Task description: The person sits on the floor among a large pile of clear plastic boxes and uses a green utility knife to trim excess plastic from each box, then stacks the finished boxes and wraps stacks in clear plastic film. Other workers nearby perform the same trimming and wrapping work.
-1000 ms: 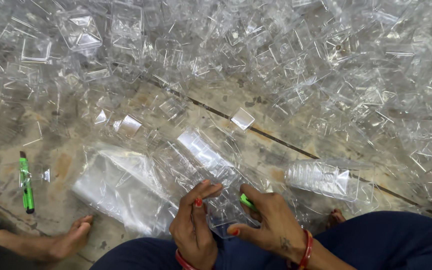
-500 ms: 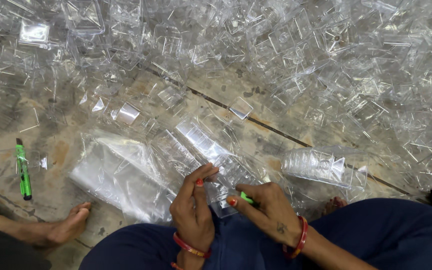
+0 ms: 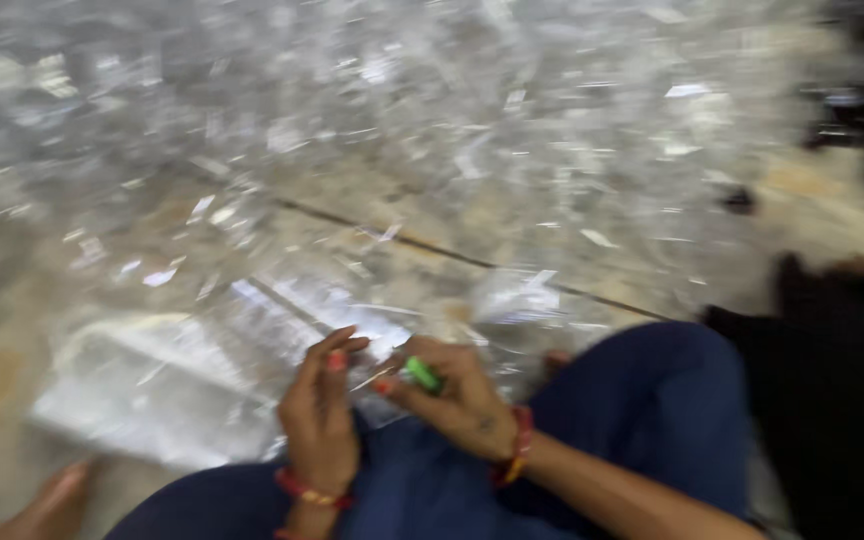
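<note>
Frame was pretty motion-blurred, so take the fine detail with a grain of salt. The right hand was closed around a small green tool, pinching it between thumb and fingers. The left hand sat just beside the green tool, fingers curled onto a clear plastic piece that lay right above the tool, between the two hands. Whether the left hand really gripped that piece or only pressed on it, I couldn't tell. A flat clear plastic bag lay well off on the left hand's side of the tool, on the floor. Beyond the tool, further from the person, spread a big heap of clear plastic pieces. A bare foot showed below the bag.
</note>
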Demonstrator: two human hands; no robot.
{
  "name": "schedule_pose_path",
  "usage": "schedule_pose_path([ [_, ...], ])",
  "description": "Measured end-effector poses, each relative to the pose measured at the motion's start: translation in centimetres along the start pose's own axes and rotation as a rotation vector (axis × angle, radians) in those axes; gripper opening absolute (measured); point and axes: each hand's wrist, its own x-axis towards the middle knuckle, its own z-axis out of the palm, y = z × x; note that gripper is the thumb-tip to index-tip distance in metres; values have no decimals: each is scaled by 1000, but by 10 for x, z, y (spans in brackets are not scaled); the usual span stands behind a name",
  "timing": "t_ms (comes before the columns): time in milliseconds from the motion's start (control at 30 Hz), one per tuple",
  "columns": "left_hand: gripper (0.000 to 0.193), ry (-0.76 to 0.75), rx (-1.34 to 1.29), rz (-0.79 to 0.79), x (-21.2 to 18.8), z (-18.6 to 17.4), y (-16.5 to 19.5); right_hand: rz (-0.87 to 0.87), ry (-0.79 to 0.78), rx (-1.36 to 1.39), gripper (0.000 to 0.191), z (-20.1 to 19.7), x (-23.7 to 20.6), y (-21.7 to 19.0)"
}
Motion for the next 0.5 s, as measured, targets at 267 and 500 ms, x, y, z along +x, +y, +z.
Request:
schedule_pose_path([
  [267,78,-113,-273,77,-2,-5,-3,-291,519,-173,10,-67,-81,-26],
  [500,65,-11,-412,-172,13,3,-9,170,644,-633,26,-200,-75,-46],
])
